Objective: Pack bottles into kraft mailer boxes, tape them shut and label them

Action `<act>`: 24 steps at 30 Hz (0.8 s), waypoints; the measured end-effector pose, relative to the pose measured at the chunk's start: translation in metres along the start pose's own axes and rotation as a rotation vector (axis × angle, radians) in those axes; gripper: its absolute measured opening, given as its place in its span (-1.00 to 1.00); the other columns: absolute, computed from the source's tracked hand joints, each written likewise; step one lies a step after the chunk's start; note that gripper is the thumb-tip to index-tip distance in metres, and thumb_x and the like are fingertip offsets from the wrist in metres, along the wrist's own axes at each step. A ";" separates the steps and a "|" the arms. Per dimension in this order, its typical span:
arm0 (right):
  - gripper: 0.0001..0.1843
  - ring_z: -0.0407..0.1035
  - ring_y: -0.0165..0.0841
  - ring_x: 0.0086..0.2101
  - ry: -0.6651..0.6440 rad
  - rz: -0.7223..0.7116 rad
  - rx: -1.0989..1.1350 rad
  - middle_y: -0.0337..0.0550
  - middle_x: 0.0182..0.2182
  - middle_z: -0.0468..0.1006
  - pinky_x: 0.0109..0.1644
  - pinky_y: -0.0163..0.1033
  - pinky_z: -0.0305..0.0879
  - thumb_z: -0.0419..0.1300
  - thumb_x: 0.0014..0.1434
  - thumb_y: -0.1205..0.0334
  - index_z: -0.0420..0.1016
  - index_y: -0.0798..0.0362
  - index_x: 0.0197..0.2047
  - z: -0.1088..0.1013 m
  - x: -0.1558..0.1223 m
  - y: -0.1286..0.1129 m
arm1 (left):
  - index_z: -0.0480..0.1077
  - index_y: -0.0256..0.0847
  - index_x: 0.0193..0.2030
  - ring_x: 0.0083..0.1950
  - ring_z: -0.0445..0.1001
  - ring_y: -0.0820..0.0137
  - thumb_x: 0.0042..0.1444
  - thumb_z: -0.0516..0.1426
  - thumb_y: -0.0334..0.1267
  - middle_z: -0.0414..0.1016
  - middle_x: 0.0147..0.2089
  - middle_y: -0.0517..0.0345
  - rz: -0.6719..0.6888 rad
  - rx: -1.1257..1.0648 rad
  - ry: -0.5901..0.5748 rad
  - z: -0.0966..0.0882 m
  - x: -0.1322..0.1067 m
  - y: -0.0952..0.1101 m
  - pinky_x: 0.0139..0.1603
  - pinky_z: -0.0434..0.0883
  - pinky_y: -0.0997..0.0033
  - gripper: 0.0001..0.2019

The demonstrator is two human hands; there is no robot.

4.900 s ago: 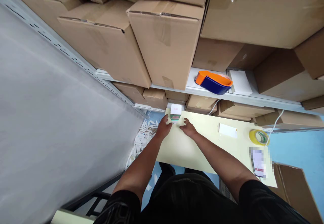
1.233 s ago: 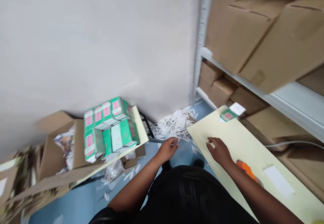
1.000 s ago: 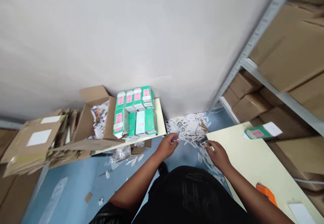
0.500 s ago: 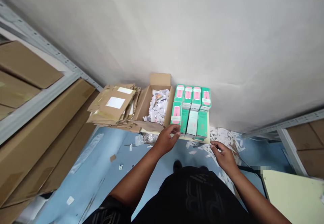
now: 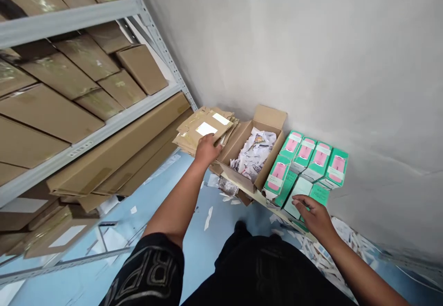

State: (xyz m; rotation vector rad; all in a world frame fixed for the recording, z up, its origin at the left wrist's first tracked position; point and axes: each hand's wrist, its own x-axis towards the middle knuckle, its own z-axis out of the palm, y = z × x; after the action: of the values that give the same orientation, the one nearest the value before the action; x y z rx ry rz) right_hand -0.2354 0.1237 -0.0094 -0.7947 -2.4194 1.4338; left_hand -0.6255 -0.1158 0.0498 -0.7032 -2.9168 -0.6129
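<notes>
My left hand (image 5: 206, 151) lies at the near edge of a stack of flattened cardboard boxes (image 5: 195, 126), thumb apart from the fingers. White labels show on the top piece. An open carton (image 5: 238, 177) filled with shredded paper (image 5: 254, 156) stands just right of the stack. My right hand (image 5: 314, 216) hovers over the front of several green boxes with pink panels (image 5: 321, 153). Its thumb and fingers are slightly apart, with nothing between them. Below its fingertips is a pale box (image 5: 300, 190) among the green ones.
Metal shelving (image 5: 148, 94) packed with brown cartons (image 5: 58, 73) rises on the left, with long cartons (image 5: 114, 144) under its middle shelf. A grey wall (image 5: 277, 43) closes off the back. Paper scraps (image 5: 332, 255) litter the blue floor (image 5: 194, 250).
My view has turned left, bringing more shelving in. My left hand has left the green boxes for the flattened cardboard. My right hand now hovers over the boxes' front.
</notes>
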 end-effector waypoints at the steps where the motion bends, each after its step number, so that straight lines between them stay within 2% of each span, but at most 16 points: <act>1: -0.57 0.58 -0.07 -0.08 -0.008 -0.003 -0.003 -0.06 -0.13 0.71 -0.05 -0.11 0.51 0.19 0.29 -0.18 0.66 -0.04 -0.09 0.002 0.003 -0.004 | 0.22 -0.36 0.41 0.49 0.15 -0.08 0.17 0.22 -0.09 0.21 0.47 -0.32 -0.043 0.068 -0.064 0.006 0.013 -0.008 0.46 0.14 0.00 -0.29; 3: -0.59 0.59 -0.08 -0.08 -0.007 -0.001 -0.013 -0.08 -0.13 0.72 -0.10 -0.14 0.52 0.20 0.27 -0.19 0.67 -0.06 -0.11 0.007 0.007 -0.010 | 0.07 -0.35 0.50 0.55 -0.03 -0.19 0.13 0.25 -0.01 -0.06 0.57 -0.37 -0.118 0.170 -0.205 0.019 0.037 -0.023 0.46 0.08 -0.14 -0.12; 5: -0.60 0.59 -0.08 -0.10 0.017 0.024 -0.019 -0.09 -0.14 0.72 -0.14 -0.17 0.53 0.22 0.25 -0.19 0.67 -0.07 -0.12 0.014 0.006 -0.014 | 0.00 -0.33 0.52 0.55 -0.05 -0.25 0.14 0.24 0.04 -0.14 0.59 -0.40 -0.145 0.241 -0.293 0.029 0.055 -0.036 0.42 0.09 -0.21 -0.08; 8: -0.57 0.60 -0.08 -0.11 0.097 0.108 -0.013 -0.07 -0.15 0.72 -0.16 -0.17 0.54 0.22 0.23 -0.21 0.67 -0.06 -0.12 0.032 0.002 -0.017 | 0.07 -0.36 0.49 0.44 0.17 -0.23 0.25 0.12 0.00 0.05 0.51 -0.47 -0.059 0.301 -0.262 0.033 0.071 -0.050 0.32 0.22 -0.16 -0.24; 10: -0.54 0.61 -0.07 -0.12 0.152 0.156 -0.012 -0.05 -0.16 0.73 -0.15 -0.15 0.55 0.22 0.22 -0.24 0.67 -0.04 -0.14 0.048 -0.002 -0.020 | 0.16 -0.34 0.44 0.33 0.34 -0.16 0.33 0.01 -0.05 0.25 0.41 -0.43 0.042 0.309 -0.205 0.025 0.076 -0.060 0.23 0.31 -0.06 -0.38; 14: -0.53 0.60 -0.06 -0.13 0.210 0.188 -0.030 -0.03 -0.16 0.73 -0.11 -0.10 0.56 0.21 0.23 -0.25 0.67 -0.03 -0.13 0.084 -0.006 -0.034 | 0.35 -0.24 0.27 0.11 0.53 0.01 0.36 -0.05 -0.10 0.54 0.14 -0.24 0.213 0.301 -0.208 -0.010 0.084 -0.076 0.08 0.40 0.13 -0.55; 16: -0.54 0.60 -0.05 -0.10 0.215 0.176 -0.058 -0.02 -0.13 0.72 -0.08 -0.08 0.56 0.20 0.25 -0.23 0.67 -0.04 -0.12 0.100 -0.007 -0.045 | 0.41 -0.19 0.18 0.02 0.57 0.05 0.36 -0.04 -0.10 0.60 0.04 -0.17 0.268 0.303 -0.241 -0.031 0.088 -0.079 0.01 0.41 0.17 -0.61; 19: -0.57 0.58 -0.05 -0.08 0.209 0.141 -0.099 -0.02 -0.09 0.70 -0.10 -0.07 0.56 0.18 0.28 -0.22 0.66 -0.07 -0.12 0.118 -0.007 -0.064 | 0.45 -0.16 0.11 -0.04 0.59 0.05 0.36 -0.03 -0.11 0.64 -0.05 -0.14 0.305 0.299 -0.253 -0.064 0.091 -0.073 -0.04 0.42 0.18 -0.65; 21: -0.58 0.57 -0.05 -0.08 0.216 0.119 -0.124 -0.03 -0.09 0.70 -0.14 -0.08 0.56 0.16 0.29 -0.22 0.65 -0.09 -0.14 0.125 -0.008 -0.073 | 0.45 -0.17 0.08 -0.07 0.59 0.03 0.36 -0.03 -0.12 0.64 -0.08 -0.14 0.302 0.299 -0.211 -0.090 0.091 -0.064 -0.05 0.42 0.17 -0.66; 24: -0.59 0.56 -0.04 -0.07 0.240 0.093 -0.161 -0.02 -0.10 0.69 -0.15 -0.06 0.56 0.15 0.30 -0.21 0.64 -0.10 -0.17 0.127 -0.017 -0.081 | 0.46 -0.18 0.06 -0.11 0.59 0.02 0.36 -0.03 -0.09 0.62 -0.13 -0.12 0.248 0.244 -0.048 -0.134 0.082 -0.050 -0.07 0.43 0.14 -0.65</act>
State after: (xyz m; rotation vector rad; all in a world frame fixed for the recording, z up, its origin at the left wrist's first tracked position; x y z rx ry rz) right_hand -0.3054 -0.0105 -0.0013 -1.0623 -2.3600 1.1096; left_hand -0.7239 -0.1755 0.1681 -1.0341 -2.8127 -0.2143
